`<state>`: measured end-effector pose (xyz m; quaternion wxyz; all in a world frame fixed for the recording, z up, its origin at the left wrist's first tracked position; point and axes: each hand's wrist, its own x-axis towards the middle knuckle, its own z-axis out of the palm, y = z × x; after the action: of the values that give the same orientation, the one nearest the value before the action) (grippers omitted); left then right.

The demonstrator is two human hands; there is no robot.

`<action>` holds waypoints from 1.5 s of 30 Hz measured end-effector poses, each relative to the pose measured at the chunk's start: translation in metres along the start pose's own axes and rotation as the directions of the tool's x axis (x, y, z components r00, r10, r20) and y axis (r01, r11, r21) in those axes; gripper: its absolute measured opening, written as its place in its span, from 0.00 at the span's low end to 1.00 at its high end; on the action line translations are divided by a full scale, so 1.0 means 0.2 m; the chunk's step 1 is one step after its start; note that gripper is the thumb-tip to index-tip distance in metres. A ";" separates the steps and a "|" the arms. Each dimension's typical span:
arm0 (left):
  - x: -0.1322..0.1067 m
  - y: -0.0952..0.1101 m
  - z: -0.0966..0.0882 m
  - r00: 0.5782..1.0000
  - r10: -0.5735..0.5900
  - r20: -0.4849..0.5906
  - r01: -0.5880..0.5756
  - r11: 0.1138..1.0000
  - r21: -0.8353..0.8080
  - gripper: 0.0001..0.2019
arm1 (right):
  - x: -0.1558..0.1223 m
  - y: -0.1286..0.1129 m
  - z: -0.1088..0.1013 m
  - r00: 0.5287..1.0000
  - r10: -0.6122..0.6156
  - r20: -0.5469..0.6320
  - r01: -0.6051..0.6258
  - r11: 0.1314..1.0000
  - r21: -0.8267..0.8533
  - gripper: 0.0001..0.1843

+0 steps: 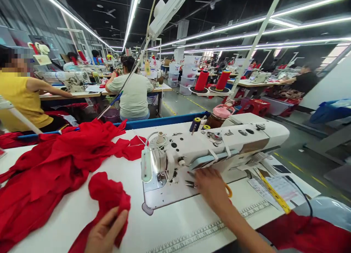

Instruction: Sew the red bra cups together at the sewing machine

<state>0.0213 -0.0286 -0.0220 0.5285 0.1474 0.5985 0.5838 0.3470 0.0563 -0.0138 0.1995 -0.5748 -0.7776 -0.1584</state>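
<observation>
Red cloth (pixel 107 193) is pinched in the left hand (pixel 104 231); the right hand (pixel 210 185) (grip unclear) reaches over the sewing-machine bed (pixel 171 199).

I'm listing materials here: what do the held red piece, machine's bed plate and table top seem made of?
Red piece: probably thin fabric, matte, judging by its soft folds; fibre unclear.
Bed plate: likely metal, smooth, by its greyish sheen.
Table top: perhaps laminate, smooth and white, with no visible grain.

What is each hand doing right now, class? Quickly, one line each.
Left hand: closed, holding red cloth between thumb and fingers.
Right hand: over the sewing machine bed; whether it grips anything cannot be told.
</observation>
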 end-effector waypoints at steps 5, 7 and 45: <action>-0.07 -0.18 0.14 0.984 0.093 0.153 -0.093 0.996 -0.011 0.26 | 0.05 0.20 0.03 0.993 0.007 0.120 0.006 0.993 -0.114 0.16; -0.07 -0.19 0.14 0.982 0.105 0.156 -0.106 0.994 -0.003 0.25 | 0.06 0.21 0.03 0.989 -0.014 0.150 0.035 0.990 -0.135 0.17; -0.07 -0.26 -0.05 0.995 0.090 -0.029 -0.090 0.995 0.034 0.29 | -0.26 -0.70 0.01 0.934 -0.350 -0.069 0.342 0.825 0.450 0.18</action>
<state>0.0418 -0.0596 -0.0612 0.4900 0.1738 0.6086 0.5995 0.2267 -0.0266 -0.0435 0.2900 -0.3629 -0.8855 -0.0006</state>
